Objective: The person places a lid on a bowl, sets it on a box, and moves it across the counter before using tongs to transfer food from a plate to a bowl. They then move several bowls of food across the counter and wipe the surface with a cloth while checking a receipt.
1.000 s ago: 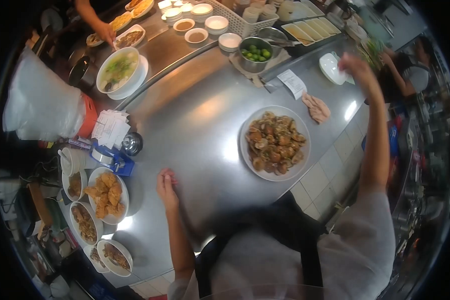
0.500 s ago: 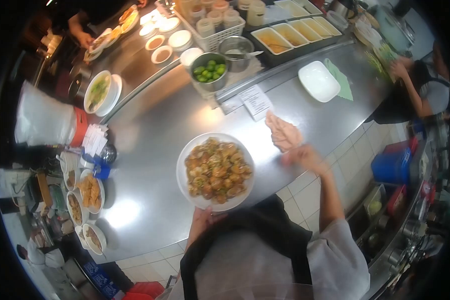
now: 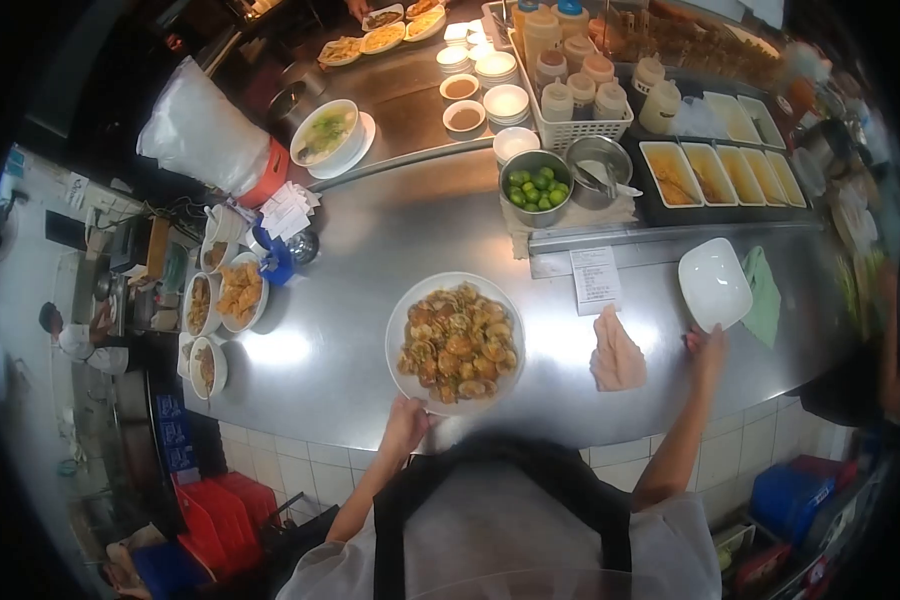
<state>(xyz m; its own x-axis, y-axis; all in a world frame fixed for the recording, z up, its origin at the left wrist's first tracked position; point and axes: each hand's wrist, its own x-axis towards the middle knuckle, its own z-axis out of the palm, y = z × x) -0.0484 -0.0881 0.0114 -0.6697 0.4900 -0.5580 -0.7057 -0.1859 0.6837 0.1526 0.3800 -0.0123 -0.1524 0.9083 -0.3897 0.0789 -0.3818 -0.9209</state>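
A round white plate (image 3: pixel 397 318) heaped with browned clams (image 3: pixel 460 340) is at the middle of the steel counter. My left hand (image 3: pixel 407 422) grips the plate's lower left rim, its fingers partly under it. To the right, my right hand (image 3: pixel 707 343) has its fingers at the lower edge of an empty white square dish (image 3: pixel 713 283). A green cloth (image 3: pixel 762 295) lies right beside that dish. Between the plate and the dish are a crumpled pinkish cloth (image 3: pixel 618 355) and, above it, a printed slip (image 3: pixel 595 278).
Filled bowls (image 3: pixel 242 292) line the counter's left end. A soup bowl (image 3: pixel 328 133), a metal pot of green limes (image 3: pixel 537 187), a basket of bottles (image 3: pixel 585 130) and sauce trays (image 3: pixel 712 175) stand along the back. Someone's arm (image 3: pixel 895 345) shows at far right.
The view has turned and shifted. My right hand has gone from beside the pinkish cloth to the square dish and now touches its edge. My left hand stays at the clam plate.
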